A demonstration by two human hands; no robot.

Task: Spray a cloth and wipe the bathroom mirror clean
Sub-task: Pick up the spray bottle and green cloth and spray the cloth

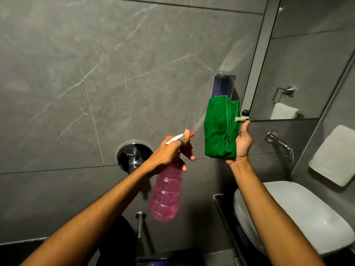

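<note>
A pink spray bottle (166,191) with a white trigger and red nozzle hangs from my left hand (169,155), whose fingers squeeze the trigger. The nozzle points right at a folded green cloth (219,129), and a faint mist shows between them. My right hand (242,144) holds the cloth upright by its right edge, thumb up beside a small beige tag. The bathroom mirror (307,60) fills the upper right, just behind and right of the cloth.
A white basin (299,214) sits at the lower right under a chrome wall tap (282,144). A round chrome valve (134,155) and a metal pipe (140,223) are on the grey tiled wall. A white folded towel (334,156) hangs at the right.
</note>
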